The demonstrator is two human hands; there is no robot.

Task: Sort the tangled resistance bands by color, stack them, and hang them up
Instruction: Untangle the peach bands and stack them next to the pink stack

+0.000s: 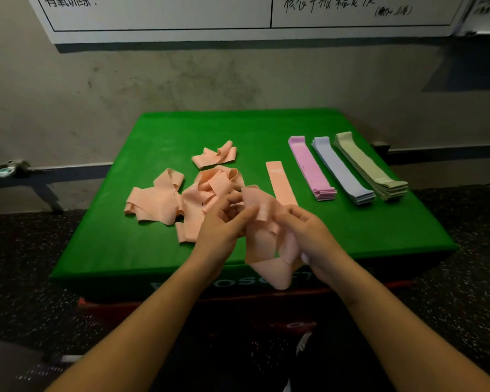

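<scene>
Hands working a single peach resistance band (262, 239) above the near edge of the green padded box (119, 250). Left hand (224, 224) is pinching the band's upper fold between curled fingers and thumb; right hand (309, 236) is gripping the opposite side, its fingers curled round the material, so both grips are closing on the same loop. The band is hanging limp between them, a twisted lower fold drooping past the box edge. Judged from that drape, the material is behaving as a thin, light, soft elastic strip: no stiffness to hold a shape, likely to spring back or slip if pulled taut, unlikely to be damaged by handling. The best hold is probably at the two ends of the flattened loop, pinching both layers together, so that the twist falls out under the band's own weight.

Tangled peach bands (181, 193) are lying in a loose heap on the box, behind and to the left of the hands. One flattened peach band (280, 182) is lying straight just beside the heap, starting its own pile. Further right, a pink stack (311, 168), a lilac-blue stack (343, 171) and a sage-green stack (371, 168) are sitting side by side, near one another; nothing is hanging yet
</scene>
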